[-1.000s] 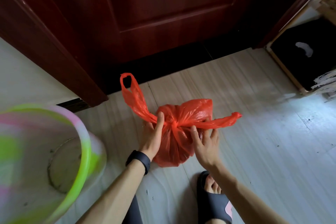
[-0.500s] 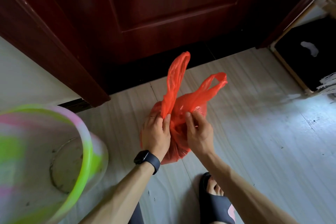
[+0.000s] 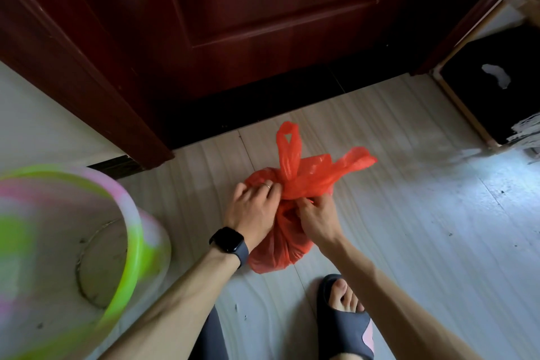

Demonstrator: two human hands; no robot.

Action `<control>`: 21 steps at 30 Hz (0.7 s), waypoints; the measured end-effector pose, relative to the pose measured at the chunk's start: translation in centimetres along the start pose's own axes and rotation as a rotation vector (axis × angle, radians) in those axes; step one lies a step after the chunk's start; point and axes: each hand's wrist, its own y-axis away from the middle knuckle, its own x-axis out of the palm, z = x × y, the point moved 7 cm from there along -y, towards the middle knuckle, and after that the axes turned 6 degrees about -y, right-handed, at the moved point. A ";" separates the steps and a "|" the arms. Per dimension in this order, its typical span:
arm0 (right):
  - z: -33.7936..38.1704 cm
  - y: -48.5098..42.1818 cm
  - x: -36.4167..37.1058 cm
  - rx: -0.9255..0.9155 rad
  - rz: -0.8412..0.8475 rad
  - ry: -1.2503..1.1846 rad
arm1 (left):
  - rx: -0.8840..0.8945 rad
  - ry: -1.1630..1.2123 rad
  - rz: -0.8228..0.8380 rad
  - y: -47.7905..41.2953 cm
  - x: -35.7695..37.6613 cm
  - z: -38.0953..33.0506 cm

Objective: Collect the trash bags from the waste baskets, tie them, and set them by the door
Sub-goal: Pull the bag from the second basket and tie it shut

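- Red-orange thin plastic trash bag sits on the pale wood-look floor, just in front of the dark red carved wooden door. So it's pretty much where it needs to end up.
- Its neck is gathered and the two handle loops are crossed over each other, one poking up and one flopping off to the right. Looks like a knot mid-tie to me, though I can't tell how tight it is.
- Left hand, the one with the black smartwatch, has its fingers curled over the bunched neck and holds it down.
- Right hand pinches the plastic right at the crossing with its fingertips.
- Green, pink and white plastic waste basket stands near on the left, and I see no liner inside it, so that one's been collected.
- Dark grey slipper is just behind the bag.
- My read: collecting is done for this basket, tying is nearly there, then let go. No other baskets in view, so can't say what's left.
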 end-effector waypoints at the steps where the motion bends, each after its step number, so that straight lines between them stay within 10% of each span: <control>1: -0.2 -0.1 0.2 0.024 0.040 -0.052 | 0.021 -0.028 0.006 -0.3 -0.1 -0.1; 13: -1.9 -0.5 -2.0 0.418 -0.057 -0.545 | 0.027 0.278 0.110 -1.9 -1.3 -3.8; 21: -2.7 -0.4 -0.8 0.498 0.322 -0.781 | -0.334 0.768 0.716 -2.9 2.1 -0.8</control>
